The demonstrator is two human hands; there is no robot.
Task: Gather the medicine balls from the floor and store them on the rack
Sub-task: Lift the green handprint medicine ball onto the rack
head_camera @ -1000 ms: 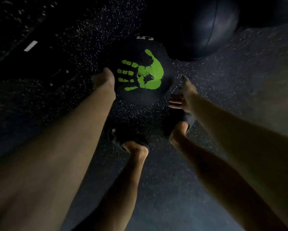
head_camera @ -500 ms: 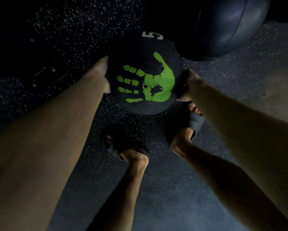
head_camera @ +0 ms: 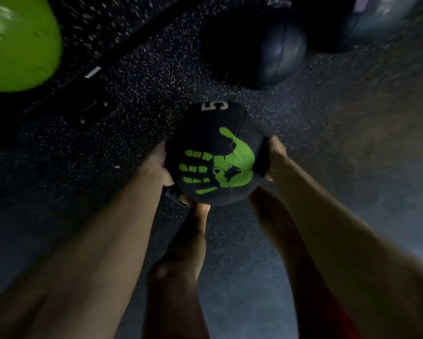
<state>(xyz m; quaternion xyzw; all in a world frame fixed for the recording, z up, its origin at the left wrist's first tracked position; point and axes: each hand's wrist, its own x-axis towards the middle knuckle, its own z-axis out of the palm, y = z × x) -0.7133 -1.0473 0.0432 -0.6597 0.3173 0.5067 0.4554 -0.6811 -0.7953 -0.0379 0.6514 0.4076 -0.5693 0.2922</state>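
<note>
A black medicine ball [head_camera: 215,133] with a green handprint and a white number 5 sits between my two hands, raised above my feet. My left hand [head_camera: 157,165] grips its left side. On the right side my right hand [head_camera: 274,155] grips it, fingers wrapped out of sight behind the ball. A larger dark medicine ball [head_camera: 261,45] lies on the speckled floor beyond it. Another dark ball [head_camera: 367,20] shows at the top right edge.
A bright green rounded object [head_camera: 17,42] fills the top left corner. The black speckled rubber floor [head_camera: 132,94] spreads all around. My bare legs and a dark sandal [head_camera: 175,194] stand under the held ball. A dark beam or frame runs diagonally at upper left.
Both hands closed on the sides of the handprint ball and lifted it off the floor toward me. It now covers my feet, and the view shifted so the green object appears.
</note>
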